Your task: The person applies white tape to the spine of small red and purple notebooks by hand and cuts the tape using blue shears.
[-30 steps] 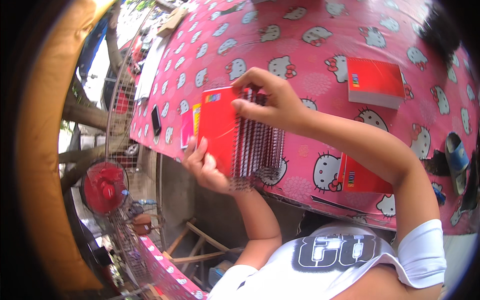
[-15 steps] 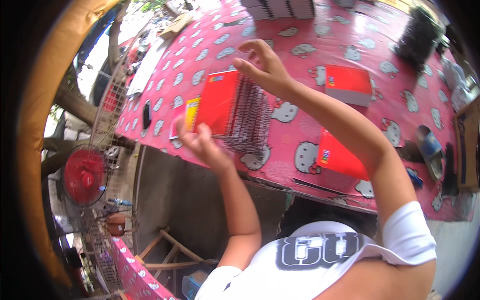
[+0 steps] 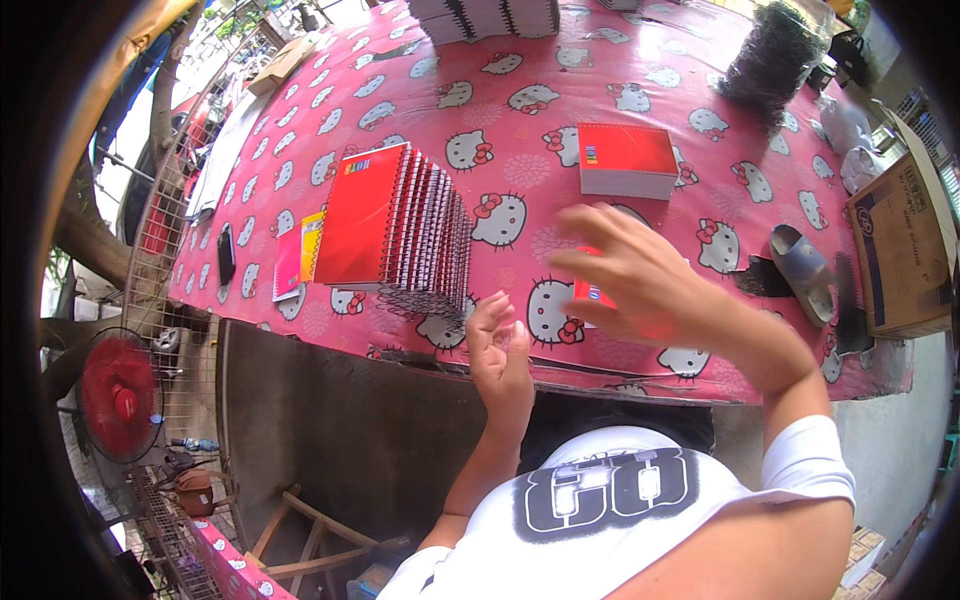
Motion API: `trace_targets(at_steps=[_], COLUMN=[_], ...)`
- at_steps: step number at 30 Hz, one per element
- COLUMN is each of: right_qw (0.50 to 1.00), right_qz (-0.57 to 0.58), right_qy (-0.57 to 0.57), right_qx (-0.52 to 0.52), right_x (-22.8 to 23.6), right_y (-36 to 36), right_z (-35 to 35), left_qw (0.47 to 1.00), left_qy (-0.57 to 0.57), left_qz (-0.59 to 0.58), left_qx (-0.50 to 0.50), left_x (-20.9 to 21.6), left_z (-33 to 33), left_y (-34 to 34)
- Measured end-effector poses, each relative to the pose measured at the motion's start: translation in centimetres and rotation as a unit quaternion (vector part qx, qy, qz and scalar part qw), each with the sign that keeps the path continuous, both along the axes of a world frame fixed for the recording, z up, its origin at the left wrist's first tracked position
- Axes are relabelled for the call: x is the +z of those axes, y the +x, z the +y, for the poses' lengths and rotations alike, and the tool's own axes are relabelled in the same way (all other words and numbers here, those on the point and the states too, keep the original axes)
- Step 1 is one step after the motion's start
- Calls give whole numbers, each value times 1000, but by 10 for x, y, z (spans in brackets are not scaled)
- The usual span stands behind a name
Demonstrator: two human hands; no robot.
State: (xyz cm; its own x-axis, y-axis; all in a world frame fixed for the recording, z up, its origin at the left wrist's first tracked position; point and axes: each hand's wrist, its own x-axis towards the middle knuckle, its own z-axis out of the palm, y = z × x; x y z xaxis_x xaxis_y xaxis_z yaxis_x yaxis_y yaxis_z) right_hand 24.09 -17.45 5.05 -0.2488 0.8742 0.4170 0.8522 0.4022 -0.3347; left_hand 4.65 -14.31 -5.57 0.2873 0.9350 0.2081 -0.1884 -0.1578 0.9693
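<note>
A tall stack of spiral notebooks with red covers [image 3: 362, 225] stands on the left part of the table, its wire bindings facing right. My left hand [image 3: 500, 350] is just right of that stack at the table's front edge, fingers loosely curled and thumb apart, with nothing in it. Over the right part of the table, my right hand [image 3: 640, 275] is open, fingers spread and slightly blurred. It hovers above or touches a red notebook cover [image 3: 592, 290] that it mostly hides. Behind it sits a thick block of white pages topped with a red cover [image 3: 627, 155].
Yellow and pink notebooks [image 3: 290, 262] lie left of the stack, near a dark phone [image 3: 226, 254]. More bound stacks [image 3: 490, 20] stand at the back. To the right are a black wrapped bundle [image 3: 775, 65], a blue-grey slipper [image 3: 802, 272] and a cardboard box [image 3: 902, 250].
Both hands have left the notebook stack and moved right. My right hand came down from above the stack to the red cover. The view has shifted too.
</note>
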Motion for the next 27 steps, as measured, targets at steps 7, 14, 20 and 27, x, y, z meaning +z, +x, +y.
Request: trace_targets(at_steps=[7, 14, 20, 27], right_qw=[852, 860, 852, 838], right_qz=[236, 317, 493, 515], right_qy=[-154, -53, 54, 37], right_qx=[-441, -395, -169, -174], right_x=[-96, -69, -104, -138], right_y=[56, 52, 28, 22], right_z=[-74, -82, -67, -64], left_qw=[950, 978, 949, 928], left_qy=[243, 198, 292, 330], left_qz=[174, 63, 100, 161], left_qx=[-87, 2, -63, -54], left_x=[17, 29, 24, -38], left_z=[0, 4, 9, 19], left_y=[27, 58, 63, 69])
